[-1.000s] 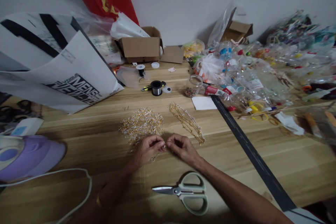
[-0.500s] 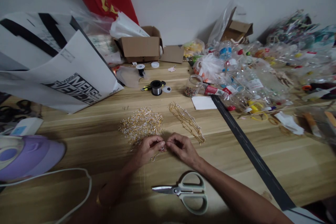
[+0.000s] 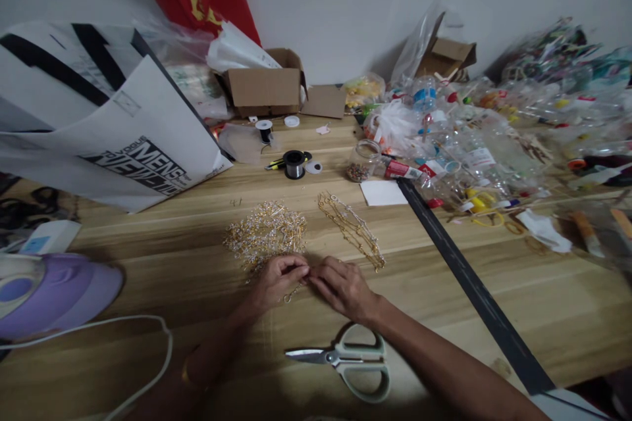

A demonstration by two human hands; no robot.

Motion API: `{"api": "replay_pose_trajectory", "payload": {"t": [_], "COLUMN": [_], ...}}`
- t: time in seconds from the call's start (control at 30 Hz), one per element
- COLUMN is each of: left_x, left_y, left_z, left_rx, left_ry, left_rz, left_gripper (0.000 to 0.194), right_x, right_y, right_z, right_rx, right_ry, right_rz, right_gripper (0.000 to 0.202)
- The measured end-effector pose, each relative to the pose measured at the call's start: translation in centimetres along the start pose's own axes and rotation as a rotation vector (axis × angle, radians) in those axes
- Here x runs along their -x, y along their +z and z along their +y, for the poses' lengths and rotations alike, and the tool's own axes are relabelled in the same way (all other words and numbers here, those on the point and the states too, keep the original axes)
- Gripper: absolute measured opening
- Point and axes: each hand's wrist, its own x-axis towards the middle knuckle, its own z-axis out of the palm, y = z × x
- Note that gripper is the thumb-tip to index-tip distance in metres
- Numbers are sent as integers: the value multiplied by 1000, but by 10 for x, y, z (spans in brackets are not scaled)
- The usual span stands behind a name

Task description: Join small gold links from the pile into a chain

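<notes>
My left hand (image 3: 277, 281) pinches a short beaded chain (image 3: 291, 295), whose ringed end hangs below the fingers. Fingertip to fingertip with it, my right hand (image 3: 345, 286) is closed in a pinch at the chain's other end; what lies between its fingers is hidden. Just beyond my left hand spreads a heap of gold and silver chain pieces (image 3: 266, 230). Longer gold and silver chains (image 3: 353, 230) lie stretched out beyond my right hand. Nearer to me, scissors (image 3: 345, 360) with pale handles rest on the wood, blades slightly apart and pointing left.
A spool of wire (image 3: 295, 166) and a jar of beads (image 3: 363, 161) stand farther back. Plastic bottles (image 3: 478, 158) crowd the right, beside a black strip (image 3: 474, 283). At left are a white bag (image 3: 148, 138), a purple appliance (image 3: 64, 293) and a white cable (image 3: 165, 342).
My right hand has turned and its fingers have folded down closer to the left fingertips. My left hand and the chain it holds have hardly moved.
</notes>
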Motion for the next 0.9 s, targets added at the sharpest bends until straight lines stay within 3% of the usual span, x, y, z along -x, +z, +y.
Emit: {"api": "replay_pose_trajectory", "payload": {"t": [0.2, 0.53, 0.73, 0.9], "left_x": [-1, -1, -1, -1], "left_y": [-1, -2, -2, -2], "left_z": [0, -2, -1, -1], "left_rx": [6, 57, 49, 56], "left_ry": [-4, -33, -25, -4], "left_rz": [0, -13, -35, -44], "left_gripper": [29, 28, 26, 25], "right_x": [-1, 0, 0, -1], "right_y": [-3, -5, -5, -2], "right_z": [0, 1, 1, 1], "right_rx": [125, 72, 45, -95], "right_ry": [-47, -31, -24, 73], "right_rz": [-34, -91, -80, -22], "right_gripper": [17, 21, 18, 18]}}
